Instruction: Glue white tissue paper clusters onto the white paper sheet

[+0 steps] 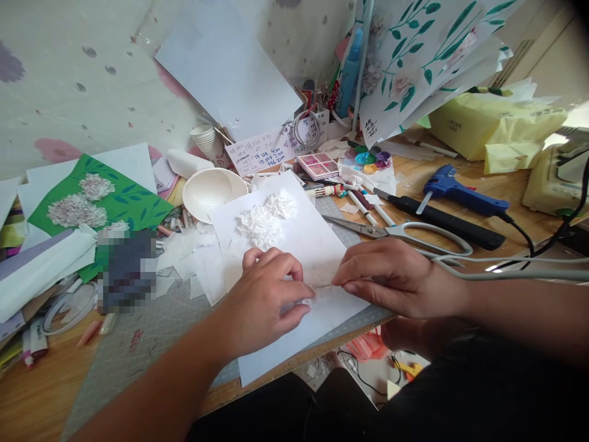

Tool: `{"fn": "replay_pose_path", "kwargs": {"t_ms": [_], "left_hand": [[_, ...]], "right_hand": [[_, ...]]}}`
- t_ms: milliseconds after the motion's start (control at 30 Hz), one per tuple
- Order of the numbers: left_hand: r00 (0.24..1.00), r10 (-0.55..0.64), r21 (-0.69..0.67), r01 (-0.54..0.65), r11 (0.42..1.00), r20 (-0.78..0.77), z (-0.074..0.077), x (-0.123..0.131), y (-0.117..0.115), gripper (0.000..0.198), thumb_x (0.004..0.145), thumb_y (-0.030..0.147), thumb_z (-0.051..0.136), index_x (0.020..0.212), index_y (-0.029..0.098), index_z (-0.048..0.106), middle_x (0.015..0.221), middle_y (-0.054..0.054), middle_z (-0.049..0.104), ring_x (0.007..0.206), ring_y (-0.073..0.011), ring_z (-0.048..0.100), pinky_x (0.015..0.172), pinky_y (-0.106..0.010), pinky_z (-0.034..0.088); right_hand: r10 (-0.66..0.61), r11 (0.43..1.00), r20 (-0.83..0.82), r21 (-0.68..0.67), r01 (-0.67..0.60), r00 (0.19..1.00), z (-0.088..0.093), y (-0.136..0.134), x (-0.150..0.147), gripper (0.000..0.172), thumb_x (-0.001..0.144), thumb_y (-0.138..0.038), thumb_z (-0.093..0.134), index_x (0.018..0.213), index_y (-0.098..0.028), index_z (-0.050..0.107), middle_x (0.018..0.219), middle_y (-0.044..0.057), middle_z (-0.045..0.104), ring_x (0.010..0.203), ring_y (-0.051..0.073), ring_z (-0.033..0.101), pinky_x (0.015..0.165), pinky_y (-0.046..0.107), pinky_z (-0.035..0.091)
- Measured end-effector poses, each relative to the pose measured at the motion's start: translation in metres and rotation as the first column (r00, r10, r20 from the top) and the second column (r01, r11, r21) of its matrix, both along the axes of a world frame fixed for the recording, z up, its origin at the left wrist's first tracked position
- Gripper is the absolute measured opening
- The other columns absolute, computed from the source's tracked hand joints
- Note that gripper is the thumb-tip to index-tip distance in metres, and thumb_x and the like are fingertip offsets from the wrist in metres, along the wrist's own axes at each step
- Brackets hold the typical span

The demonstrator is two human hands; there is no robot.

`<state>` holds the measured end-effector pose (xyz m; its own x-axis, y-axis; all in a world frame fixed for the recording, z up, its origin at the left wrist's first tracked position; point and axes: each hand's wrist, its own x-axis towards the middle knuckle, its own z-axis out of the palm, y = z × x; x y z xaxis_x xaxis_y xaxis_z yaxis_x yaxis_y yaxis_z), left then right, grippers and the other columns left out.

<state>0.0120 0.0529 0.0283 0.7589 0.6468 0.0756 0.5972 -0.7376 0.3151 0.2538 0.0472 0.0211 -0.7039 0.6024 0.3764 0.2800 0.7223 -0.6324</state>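
Note:
Over a white sheet of paper [280, 344], my left hand [271, 291] pinches a scrap of thin white tissue paper [307, 301] between thumb and index finger. Just to the right, my right hand [386, 273] has its fingertips pressed together at the other side of the scrap. A thin dark line runs from those fingertips toward my left hand; whether it is a stick or a fold I cannot tell. Beyond my left hand, crumpled white paper petals [264, 221] form clusters on the sheet. Cut tissue pieces [184, 252] lie to the left.
Scissors [414, 236], a black-handled tool [460, 221] and a blue glue gun [464, 190] lie right of the sheet. Behind it are a white bowl [215, 191] and a paint palette [368, 158]. A green flower picture [92, 209] lies left, above the grey cutting mat [133, 362].

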Motion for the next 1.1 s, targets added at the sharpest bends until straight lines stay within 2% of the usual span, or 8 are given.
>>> {"fn": "replay_pose_path", "kwargs": {"t_ms": [267, 333, 400, 500, 600, 733, 933, 1100], "left_hand": [[0.999, -0.018, -0.032, 0.019, 0.999, 0.028, 0.007, -0.007, 0.004, 0.018, 0.081, 0.021, 0.058, 0.093, 0.030, 0.069, 0.093, -0.002, 0.060, 0.089, -0.0188, 0.052, 0.084, -0.039, 0.028], [0.996, 0.052, 0.014, -0.053, 0.998, 0.068, 0.009, -0.015, 0.010, 0.020, 0.084, 0.023, 0.054, 0.098, 0.028, 0.067, 0.096, -0.003, 0.060, 0.092, -0.0197, 0.053, 0.084, -0.038, 0.031], [0.978, 0.184, 0.065, -0.191, 0.980, 0.097, 0.011, -0.024, 0.019, 0.020, 0.085, 0.023, 0.050, 0.096, 0.025, 0.066, 0.097, -0.004, 0.061, 0.094, -0.0200, 0.054, 0.085, -0.037, 0.034], [0.943, 0.331, 0.041, -0.330, 0.943, -0.022, 0.011, -0.036, 0.030, 0.016, 0.083, 0.026, 0.051, 0.088, 0.024, 0.066, 0.097, -0.003, 0.062, 0.096, -0.0212, 0.055, 0.089, -0.039, 0.034], [0.916, 0.338, -0.047, -0.356, 0.933, -0.216, 0.010, -0.043, 0.035, 0.016, 0.079, 0.032, 0.055, 0.091, 0.026, 0.064, 0.101, -0.003, 0.061, 0.101, -0.0241, 0.054, 0.091, -0.043, 0.031], [0.885, 0.401, -0.081, -0.429, 0.900, -0.237, 0.012, -0.044, 0.037, 0.015, 0.079, 0.031, 0.054, 0.090, 0.024, 0.062, 0.098, -0.001, 0.063, 0.096, -0.0219, 0.056, 0.091, -0.041, 0.031], [0.886, 0.439, -0.190, -0.461, 0.867, -0.149, 0.007, -0.043, 0.036, 0.011, 0.076, 0.024, 0.052, 0.082, 0.024, 0.061, 0.078, 0.003, 0.065, 0.076, -0.0155, 0.059, 0.076, -0.029, 0.041], [0.854, 0.515, -0.235, -0.517, 0.823, -0.079, 0.010, -0.044, 0.035, 0.011, 0.076, 0.025, 0.050, 0.080, 0.024, 0.060, 0.077, 0.002, 0.063, 0.073, -0.0153, 0.058, 0.064, -0.025, 0.043]], "right_hand": [[-0.045, 0.999, 0.031, 0.006, 0.045, 0.999, -0.002, 0.003, -0.001, 0.018, 0.088, -0.018, 0.046, 0.094, -0.015, 0.064, 0.079, 0.006, 0.065, 0.071, 0.012, 0.058, 0.066, 0.024, 0.046], [-0.045, 0.999, 0.018, 0.012, 0.045, 0.999, 0.000, 0.002, 0.000, 0.018, 0.088, -0.018, 0.046, 0.095, -0.015, 0.063, 0.079, 0.006, 0.065, 0.071, 0.013, 0.059, 0.065, 0.025, 0.046], [-0.047, 0.998, -0.007, 0.030, 0.047, 0.999, 0.003, 0.001, 0.000, 0.017, 0.088, -0.016, 0.047, 0.095, -0.015, 0.063, 0.079, 0.006, 0.065, 0.072, 0.013, 0.060, 0.065, 0.024, 0.046], [-0.044, 0.997, -0.021, 0.063, 0.045, 0.999, 0.004, 0.000, 0.000, 0.017, 0.086, -0.012, 0.048, 0.095, -0.014, 0.062, 0.079, 0.007, 0.065, 0.074, 0.014, 0.061, 0.065, 0.024, 0.047], [-0.041, 0.994, -0.043, 0.098, 0.045, 0.998, 0.003, 0.000, 0.001, 0.016, 0.086, -0.010, 0.049, 0.094, -0.015, 0.062, 0.079, 0.006, 0.065, 0.074, 0.014, 0.062, 0.066, 0.024, 0.048], [-0.059, 0.995, -0.075, 0.076, 0.065, 0.995, -0.002, -0.002, 0.002, 0.017, 0.086, -0.011, 0.049, 0.096, -0.017, 0.061, 0.080, 0.005, 0.066, 0.074, 0.014, 0.062, 0.066, 0.024, 0.047], [-0.066, 0.995, -0.052, 0.071, 0.070, 0.996, -0.003, -0.002, 0.002, 0.017, 0.086, -0.013, 0.050, 0.097, -0.019, 0.062, 0.080, 0.005, 0.065, 0.074, 0.015, 0.062, 0.065, 0.025, 0.048], [-0.067, 0.992, -0.048, 0.103, 0.072, 0.997, 0.002, -0.002, 0.000, 0.017, 0.085, -0.012, 0.050, 0.095, -0.018, 0.062, 0.079, 0.006, 0.067, 0.073, 0.016, 0.064, 0.064, 0.026, 0.049]]}}
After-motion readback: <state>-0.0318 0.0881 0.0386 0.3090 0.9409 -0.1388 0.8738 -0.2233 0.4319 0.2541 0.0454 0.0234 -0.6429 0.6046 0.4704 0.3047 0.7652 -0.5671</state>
